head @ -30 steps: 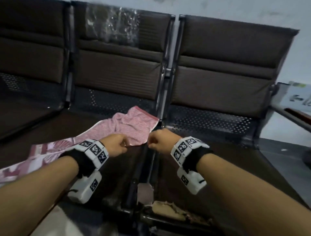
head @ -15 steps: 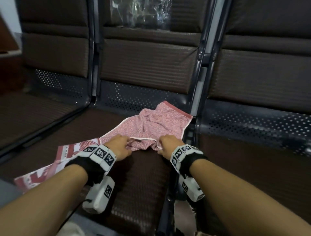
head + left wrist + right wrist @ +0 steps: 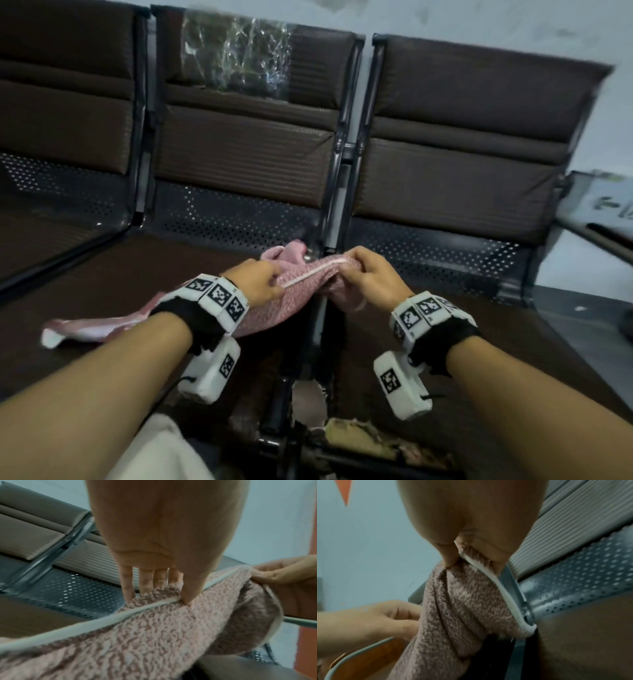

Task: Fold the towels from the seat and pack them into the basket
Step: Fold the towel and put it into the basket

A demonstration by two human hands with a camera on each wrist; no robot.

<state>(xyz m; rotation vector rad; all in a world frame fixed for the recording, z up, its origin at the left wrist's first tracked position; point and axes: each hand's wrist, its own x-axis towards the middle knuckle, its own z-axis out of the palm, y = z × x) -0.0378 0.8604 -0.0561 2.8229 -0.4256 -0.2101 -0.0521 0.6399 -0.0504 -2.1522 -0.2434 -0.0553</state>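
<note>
A pink terry towel (image 3: 274, 308) with a white hem is lifted off the brown seat (image 3: 102, 281) between my two hands. My left hand (image 3: 260, 281) pinches the hem with thumb and fingers; the left wrist view shows the thumb pressed on the white edge of the towel (image 3: 154, 628). My right hand (image 3: 363, 274) grips the same hem farther right, with the towel (image 3: 462, 608) hanging in folds below it. The towel's far end (image 3: 85, 329) trails flat on the seat to the left. No basket is in the head view.
A row of three brown padded seats with perforated metal backs (image 3: 239, 219) fills the view. A metal divider (image 3: 329, 212) runs between the middle and right seats. Torn padding (image 3: 359, 442) shows at the front edge. A white cloth (image 3: 161, 452) lies near my left forearm.
Both hands have gathered the towel's near edge and raised it off the seat. The towel is bunched between them instead of spread flat, and the hands have moved apart.
</note>
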